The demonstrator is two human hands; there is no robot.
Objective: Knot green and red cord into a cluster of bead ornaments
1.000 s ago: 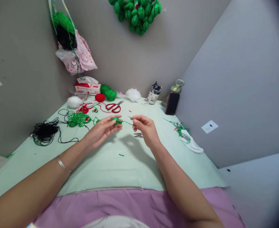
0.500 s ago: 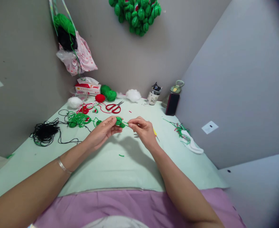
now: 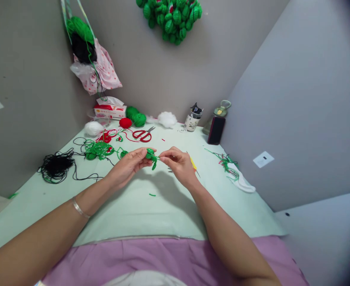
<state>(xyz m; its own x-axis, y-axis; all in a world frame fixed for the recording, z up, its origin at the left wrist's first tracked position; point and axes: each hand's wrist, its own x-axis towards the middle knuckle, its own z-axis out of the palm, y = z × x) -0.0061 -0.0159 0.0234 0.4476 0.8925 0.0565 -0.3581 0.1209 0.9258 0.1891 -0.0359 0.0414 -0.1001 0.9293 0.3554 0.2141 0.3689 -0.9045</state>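
Note:
Between thumb and fingers, my left hand (image 3: pixel 137 159) grips a small green crochet piece (image 3: pixel 150 153), from which a short green strip hangs down. Just to its right, my right hand (image 3: pixel 176 161) pinches a green yarn strand (image 3: pixel 158 158) that runs out of the piece. Whether a hook or needle is also in those fingers I cannot tell. Behind my left wrist lies a tangle of green yarn (image 3: pixel 99 151), linked toward my left hand by a green strand. A yellow-handled tool (image 3: pixel 193 163) with metal tips is partly hidden behind my right hand.
Red-handled scissors (image 3: pixel 142 136), a red yarn ball (image 3: pixel 125 123) and white stuffing (image 3: pixel 167 119) lie at the back. Black yarn (image 3: pixel 56 166) sits left. A phone (image 3: pixel 216 130) leans against a bottle (image 3: pixel 222 109) at right. Green crocheted pieces (image 3: pixel 175 20) hang on the wall.
The crochet piece has turned a little in my left hand, and its green strip now hangs lower. My right hand has shifted slightly left, closer to the piece.

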